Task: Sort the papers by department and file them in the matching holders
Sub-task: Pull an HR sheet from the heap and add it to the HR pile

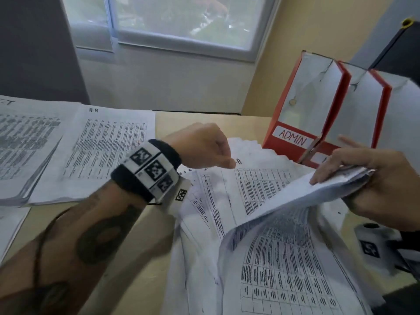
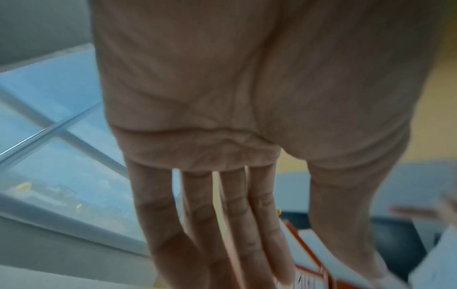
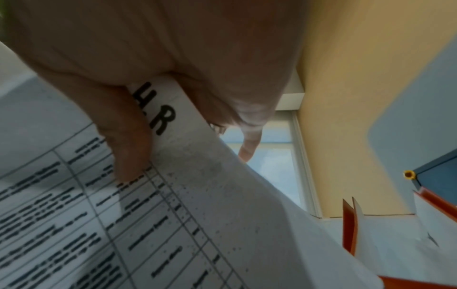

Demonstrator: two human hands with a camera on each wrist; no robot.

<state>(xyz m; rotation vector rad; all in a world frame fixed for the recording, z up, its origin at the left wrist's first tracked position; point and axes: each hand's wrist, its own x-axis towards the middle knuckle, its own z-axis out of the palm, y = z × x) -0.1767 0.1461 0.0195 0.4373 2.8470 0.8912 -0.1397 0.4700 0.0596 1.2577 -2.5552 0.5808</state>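
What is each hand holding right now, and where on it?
The right hand pinches a bundle of papers by its lifted top edge, beside the HR heading. The left hand holds nothing.

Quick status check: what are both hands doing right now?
Left hand empty, above the loose papers. Right hand grips a lifted HR bundle. ADMIN holder stands behind, unblocked.

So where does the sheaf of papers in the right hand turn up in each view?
Head: sheaf of papers, lower right, pinched by the right hand.
Left wrist: not clearly in it.
Right wrist: fills the lower left, headed HR.
Shared landmark: the red file holders.
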